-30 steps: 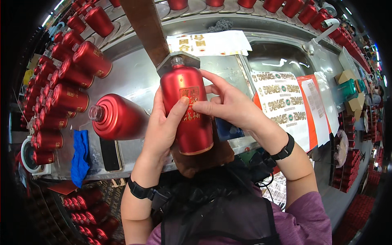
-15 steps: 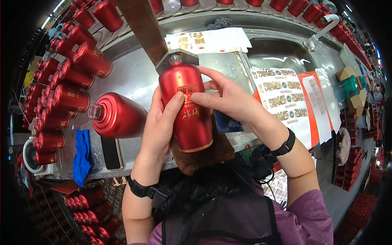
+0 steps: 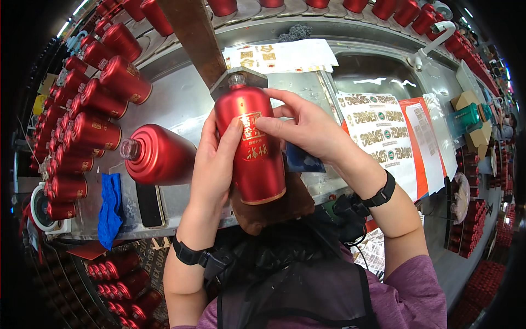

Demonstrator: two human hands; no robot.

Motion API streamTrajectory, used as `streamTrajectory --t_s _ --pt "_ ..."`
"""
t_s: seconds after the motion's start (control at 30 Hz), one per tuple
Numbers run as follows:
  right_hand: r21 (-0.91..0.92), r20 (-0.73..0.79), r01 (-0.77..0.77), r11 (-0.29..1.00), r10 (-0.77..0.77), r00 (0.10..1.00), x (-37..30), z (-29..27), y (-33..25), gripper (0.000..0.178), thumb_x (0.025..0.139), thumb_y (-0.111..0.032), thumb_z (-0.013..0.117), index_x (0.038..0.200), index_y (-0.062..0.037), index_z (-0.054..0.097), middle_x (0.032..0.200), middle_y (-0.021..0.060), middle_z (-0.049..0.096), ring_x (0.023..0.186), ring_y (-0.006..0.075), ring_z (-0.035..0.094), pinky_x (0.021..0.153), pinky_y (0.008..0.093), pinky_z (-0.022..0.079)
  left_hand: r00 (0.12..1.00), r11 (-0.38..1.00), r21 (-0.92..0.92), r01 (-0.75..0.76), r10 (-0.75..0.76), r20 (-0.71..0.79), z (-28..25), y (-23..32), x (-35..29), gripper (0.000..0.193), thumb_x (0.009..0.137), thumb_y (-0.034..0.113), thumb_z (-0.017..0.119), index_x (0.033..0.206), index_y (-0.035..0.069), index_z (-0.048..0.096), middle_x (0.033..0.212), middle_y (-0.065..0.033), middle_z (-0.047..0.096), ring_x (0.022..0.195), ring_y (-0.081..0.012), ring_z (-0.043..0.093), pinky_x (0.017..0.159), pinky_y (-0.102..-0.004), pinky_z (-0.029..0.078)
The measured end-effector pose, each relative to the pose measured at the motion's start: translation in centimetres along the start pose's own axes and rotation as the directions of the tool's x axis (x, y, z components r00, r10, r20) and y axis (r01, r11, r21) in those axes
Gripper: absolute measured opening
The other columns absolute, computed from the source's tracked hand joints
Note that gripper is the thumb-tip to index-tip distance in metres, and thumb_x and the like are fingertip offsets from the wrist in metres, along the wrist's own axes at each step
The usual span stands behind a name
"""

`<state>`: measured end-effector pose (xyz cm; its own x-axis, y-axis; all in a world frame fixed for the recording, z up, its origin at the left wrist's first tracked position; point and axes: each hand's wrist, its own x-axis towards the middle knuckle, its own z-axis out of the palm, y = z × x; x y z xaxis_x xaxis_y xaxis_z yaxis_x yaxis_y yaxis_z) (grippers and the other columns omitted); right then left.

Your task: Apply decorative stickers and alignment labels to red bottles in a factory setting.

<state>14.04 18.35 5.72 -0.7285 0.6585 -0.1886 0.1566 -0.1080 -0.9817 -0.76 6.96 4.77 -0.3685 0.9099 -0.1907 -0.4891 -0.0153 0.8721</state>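
A glossy red bottle with a clear neck and gold lettering lies in front of me, its neck pointing away against a grey metal block. My left hand wraps its left side, thumb pressed on the gold marking. From the right, my right hand grips the same bottle, its thumb meeting that marking near the top. Fingers of both hands are partly hidden behind the bottle. Beneath its base is a brown padded rest. A second red bottle, without visible lettering, lies just left of my left hand.
Many red bottles crowd the left side; more ride a conveyor at the back. Decal sheets lie at right, others behind the block. A phone and blue cloth sit front left. A wooden post rises near the block.
The gold lettering on the held bottle now looks brighter and more fully visible. My thumbs have shifted slightly on it. Bottles on the back conveyor have moved to the right.
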Motion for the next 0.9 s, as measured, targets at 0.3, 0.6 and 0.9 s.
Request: streamTrajectory --t_s 0.3,0.6,0.9 --pt "0.136 0.016 -0.046 0.990 0.044 0.999 -0.8 -1.0 1.1 0.064 0.095 -0.038 0.066 0.139 0.0038 0.046 0.102 0.0093 0.069 0.088 0.0101 0.063 0.075 0.0243 0.051 0.995 0.995 0.096 -0.004 -0.005 0.098 -0.4 -0.1 -1.6 0.065 0.093 0.009 0.065 0.149 0.003 0.032 0.134 -0.0098 0.055 0.121 -0.0163 0.055 0.103 -0.0330 0.045" --pt "0.396 -0.075 -0.064 0.916 0.102 0.992 -6.6 0.2 1.8 0.032 0.096 -0.005 0.059 0.128 -0.0015 0.054 0.110 0.0039 0.062 0.099 0.0099 0.062 0.083 0.0237 0.052 0.995 0.992 0.128 -0.001 -0.012 0.100 -0.7 -0.3 -1.7 0.068 0.091 0.008 0.068 0.148 0.003 0.031 0.134 -0.0091 0.055 0.121 -0.0156 0.054 0.104 -0.0330 0.043" --pt "0.331 0.047 -0.126 0.935 0.117 0.992 -7.9 1.8 0.7 0.035 0.087 0.003 0.068 0.118 -0.0032 0.054 0.110 0.0018 0.059 0.100 0.0065 0.058 0.088 0.0225 0.049 0.997 0.991 0.137 -0.007 -0.003 0.076 -0.6 -0.3 -1.8 0.065 0.091 0.006 0.068 0.147 0.002 0.034 0.133 -0.0093 0.055 0.121 -0.0153 0.054 0.104 -0.0322 0.043"
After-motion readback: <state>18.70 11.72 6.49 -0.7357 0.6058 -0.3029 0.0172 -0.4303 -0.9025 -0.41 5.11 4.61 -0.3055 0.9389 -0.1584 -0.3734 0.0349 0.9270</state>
